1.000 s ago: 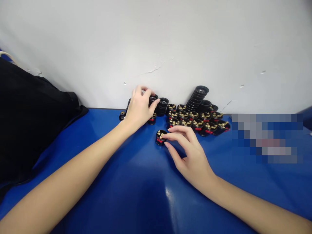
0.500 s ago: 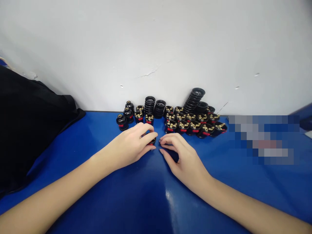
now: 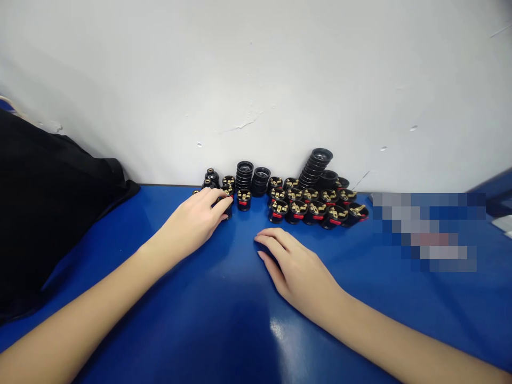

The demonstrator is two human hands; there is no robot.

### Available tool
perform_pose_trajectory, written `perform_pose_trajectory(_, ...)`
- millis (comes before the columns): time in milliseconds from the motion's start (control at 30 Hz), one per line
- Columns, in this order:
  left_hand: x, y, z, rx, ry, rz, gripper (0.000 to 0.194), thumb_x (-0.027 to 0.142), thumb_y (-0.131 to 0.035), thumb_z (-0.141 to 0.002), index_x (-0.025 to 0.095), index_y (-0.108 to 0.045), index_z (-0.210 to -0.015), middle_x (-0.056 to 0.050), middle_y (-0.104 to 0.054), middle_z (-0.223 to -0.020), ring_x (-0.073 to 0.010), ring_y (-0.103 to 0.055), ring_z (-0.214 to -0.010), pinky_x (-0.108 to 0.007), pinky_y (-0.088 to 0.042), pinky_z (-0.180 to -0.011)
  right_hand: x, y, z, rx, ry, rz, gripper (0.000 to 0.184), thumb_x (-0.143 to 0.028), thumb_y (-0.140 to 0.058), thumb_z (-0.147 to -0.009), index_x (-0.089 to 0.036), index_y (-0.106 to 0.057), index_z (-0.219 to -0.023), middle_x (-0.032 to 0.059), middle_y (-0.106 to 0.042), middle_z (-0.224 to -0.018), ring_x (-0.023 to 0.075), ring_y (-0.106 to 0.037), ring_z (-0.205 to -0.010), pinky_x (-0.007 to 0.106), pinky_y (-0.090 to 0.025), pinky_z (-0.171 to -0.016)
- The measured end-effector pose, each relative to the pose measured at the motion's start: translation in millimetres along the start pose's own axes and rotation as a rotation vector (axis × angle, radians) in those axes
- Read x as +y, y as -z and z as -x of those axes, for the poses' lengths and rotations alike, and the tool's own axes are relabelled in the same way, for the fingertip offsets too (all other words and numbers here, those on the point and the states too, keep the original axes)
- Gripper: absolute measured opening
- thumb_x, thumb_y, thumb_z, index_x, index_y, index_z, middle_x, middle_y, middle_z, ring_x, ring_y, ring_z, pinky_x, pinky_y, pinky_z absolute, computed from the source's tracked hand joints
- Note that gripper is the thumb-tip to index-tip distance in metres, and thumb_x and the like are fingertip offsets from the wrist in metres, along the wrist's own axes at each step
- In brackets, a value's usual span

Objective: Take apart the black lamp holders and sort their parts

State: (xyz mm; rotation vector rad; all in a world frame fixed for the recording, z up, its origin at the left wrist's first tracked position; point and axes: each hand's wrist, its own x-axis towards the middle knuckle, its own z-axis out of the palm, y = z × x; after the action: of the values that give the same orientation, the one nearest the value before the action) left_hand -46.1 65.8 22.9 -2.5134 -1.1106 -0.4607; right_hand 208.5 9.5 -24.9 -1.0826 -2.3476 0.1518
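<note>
My left hand is closed around a black lamp socket, mostly hidden by the fingers, at the left cluster. Right behind it stands another black socket with brass contacts. One more upright socket with a red part is just to the right of my fingertips. My right hand rests low over the blue table, thumb and fingers apart with nothing between them. In front of its fingertips are several rows of black sockets with brass contacts and red parts.
Stacks of black threaded rings stand by the white wall, and a taller stack leans. Domed black sockets sit behind my left hand. Black cloth covers the left side. A blurred patch hides something at right.
My left hand has moved left and slightly back with the lamp socket, away from my right hand to the left cluster. My right hand has barely shifted, its fingers still apart.
</note>
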Motion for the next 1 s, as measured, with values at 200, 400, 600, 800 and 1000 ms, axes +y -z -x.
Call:
perform_pose_trajectory(200, -2, 17.1, -3, 0.073, 0.207, -0.199, 0.025, 0.026, -0.051, -0.106, 0.015, -0.071, -0.117, -0.017, -0.072, -0.116, -0.0351, -0.069, -0.099, -0.051, -0.058, -0.085, 2, 0, 0, -0.011, -0.003, -0.009, 0.024, -0.013, -0.049, -0.106, -0.016, -0.064, -0.124, 0.0162, -0.072, -0.124, 0.0308, -0.075, -0.111, 0.049, -0.069, -0.090)
perform_pose_trajectory(400, -4, 10.9, 8, 0.025, 0.248, -0.227, 0.024, 0.021, -0.047, -0.104, 0.015, -0.071, -0.107, -0.018, -0.071, -0.112, -0.0339, -0.069, -0.098, -0.047, -0.061, -0.086, 1, 0, 0, 0.003, -0.018, -0.056, 0.022, -0.012, -0.049, -0.105, -0.017, -0.065, -0.119, 0.0154, -0.072, -0.123, 0.0297, -0.074, -0.110, 0.048, -0.068, -0.091)
perform_pose_trajectory(600, 24, 19.0, 13, -0.062, 0.320, -0.173, 0.017, 0.027, -0.055, -0.103, 0.017, -0.067, -0.110, -0.015, -0.067, -0.113, -0.0263, -0.071, -0.077, -0.036, -0.056, -0.058, 3, 0, -2, -0.004, -0.052, -0.147, 0.024, -0.012, -0.052, -0.104, -0.018, -0.063, -0.124, 0.0142, -0.069, -0.124, 0.0284, -0.071, -0.113, 0.050, -0.065, -0.098)
perform_pose_trajectory(800, 54, 24.6, 7, -0.126, 0.281, 0.135, 0.016, 0.022, -0.060, -0.098, 0.021, -0.063, -0.113, -0.010, -0.065, -0.113, -0.0219, -0.071, -0.073, -0.035, -0.057, -0.060, 7, -3, -1, 0.046, -0.080, -0.248, 0.040, -0.021, -0.063, -0.101, -0.022, -0.053, -0.140, 0.0156, -0.066, -0.135, 0.0313, -0.067, -0.126, 0.057, -0.060, -0.107)
perform_pose_trajectory(1000, 70, 0.3, -6, 0.054, 0.465, 0.819, 0.011, 0.027, -0.061, -0.100, 0.025, -0.058, -0.111, -0.006, -0.066, -0.109, -0.0165, -0.068, -0.077, -0.030, -0.061, -0.064, 11, -2, -6, 0.133, -0.220, -0.499, 0.031, -0.029, -0.061, -0.105, -0.025, -0.056, -0.135, 0.0113, -0.074, -0.130, 0.0256, -0.077, -0.112, 0.048, -0.066, -0.099)
